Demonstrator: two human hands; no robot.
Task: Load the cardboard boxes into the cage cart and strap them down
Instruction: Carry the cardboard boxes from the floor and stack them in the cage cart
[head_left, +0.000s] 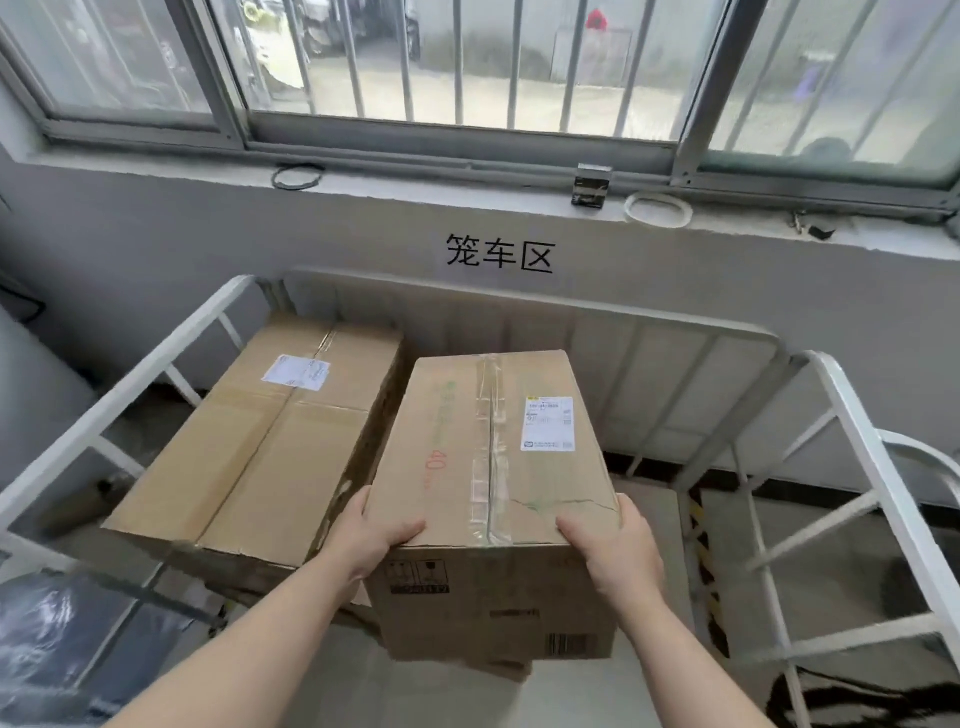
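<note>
Outstretched, curled: left hand (375, 540), right hand (617, 552).

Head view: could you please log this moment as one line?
step: loading | left hand: grips held box | right hand: grips held box | left box: in cart

Blocked left by loaded cardboard box (270, 441), fenced behind and both sides by cage cart rails (852, 415); open at right half.

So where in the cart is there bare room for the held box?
Free: the right half, between the large box and the right rail, back to the rear panel. Crowded: the left half, filled by that box.
</note>
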